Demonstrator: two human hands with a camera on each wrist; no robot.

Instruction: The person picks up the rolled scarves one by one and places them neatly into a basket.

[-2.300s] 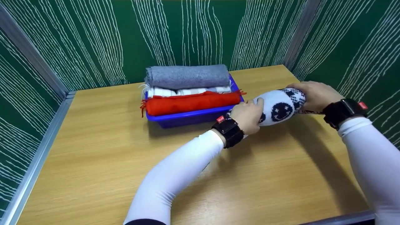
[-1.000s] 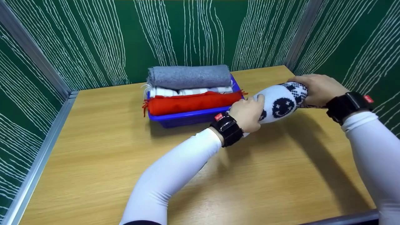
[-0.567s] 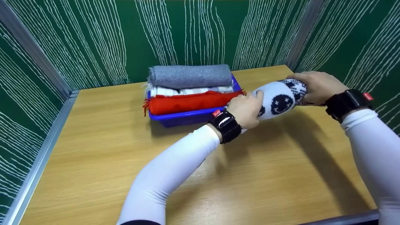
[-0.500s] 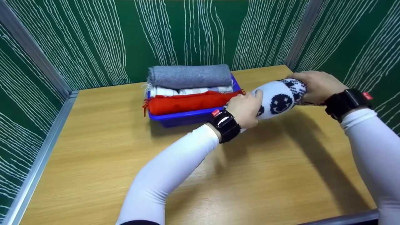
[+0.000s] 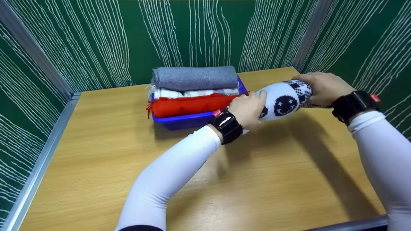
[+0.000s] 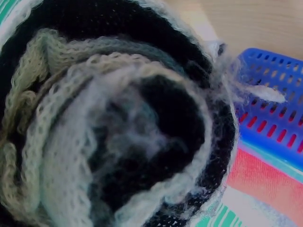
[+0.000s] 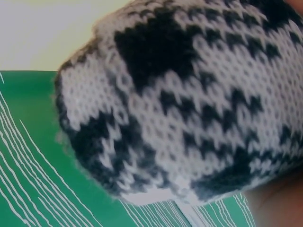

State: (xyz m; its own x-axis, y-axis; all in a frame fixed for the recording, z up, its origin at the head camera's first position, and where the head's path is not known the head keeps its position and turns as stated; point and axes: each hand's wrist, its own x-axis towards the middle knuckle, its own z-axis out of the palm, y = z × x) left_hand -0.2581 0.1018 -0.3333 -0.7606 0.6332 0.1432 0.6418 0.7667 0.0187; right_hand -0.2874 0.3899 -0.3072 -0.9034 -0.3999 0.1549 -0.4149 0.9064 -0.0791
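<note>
A rolled knit scarf (image 5: 278, 102), white with black smiley faces and a checked end, hangs above the table in both hands. My left hand (image 5: 248, 109) grips its near left end, beside the basket's right front corner. Around the far right end curls my right hand (image 5: 326, 89). The left wrist view is filled by the spiral end of the roll (image 6: 61, 161); in the right wrist view the checked knit (image 7: 208, 94) hides most of that hand. A blue plastic basket (image 5: 183, 124) holds a red fringed rolled scarf (image 5: 196, 106) at its front.
Behind the red roll lie white plaid cloth (image 5: 199, 93) and, on top at the back, a grey rolled scarf (image 5: 196, 78). The wooden table (image 5: 106, 154) is bounded by green walls (image 5: 205, 32) with white streaks and a metal frame (image 5: 48, 134).
Both hands have shifted slightly left and up with the rolled scarf, bringing its left end closer over the basket's right front corner. The basket and its contents have stayed put.
</note>
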